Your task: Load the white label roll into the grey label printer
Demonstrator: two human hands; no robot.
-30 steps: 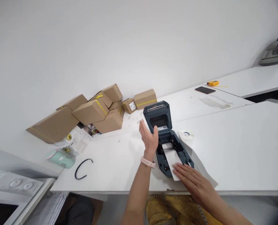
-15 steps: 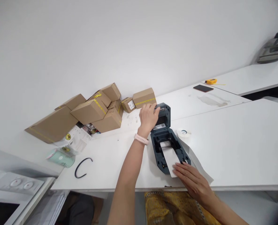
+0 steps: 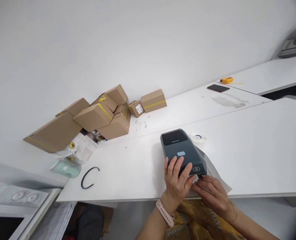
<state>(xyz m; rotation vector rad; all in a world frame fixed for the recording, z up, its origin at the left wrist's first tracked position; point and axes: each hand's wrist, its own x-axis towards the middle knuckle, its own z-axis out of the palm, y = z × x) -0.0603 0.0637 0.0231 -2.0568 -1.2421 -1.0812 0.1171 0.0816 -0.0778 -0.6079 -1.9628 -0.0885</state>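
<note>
A dark grey-blue label printer (image 3: 174, 149) stands near the table's front edge with its lid down. My left hand (image 3: 177, 180) lies over the front of the lid, its fingers spread on top and its thumb at the front edge. Right beside that thumb, my right hand (image 3: 212, 195) has its fingers drawn together at the printer's front slot. They close on the end of the label paper (image 3: 195, 179), of which only a sliver shows. Behind the printer's right side sits a white label roll (image 3: 198, 137); a loose backing strip (image 3: 216, 173) runs along that side.
Cardboard boxes (image 3: 94, 116) are stacked at the back left, near a green cylindrical container (image 3: 67, 168) and a dark curved band (image 3: 84, 178). A phone (image 3: 218, 88) and a yellow tape measure (image 3: 227, 80) lie at the back right. The table edge (image 3: 108, 200) runs close in front.
The printer's lid has swung down and is closed. My left hand has come from the raised lid to its front. My right hand's flat fingers have curled in at the slot.
</note>
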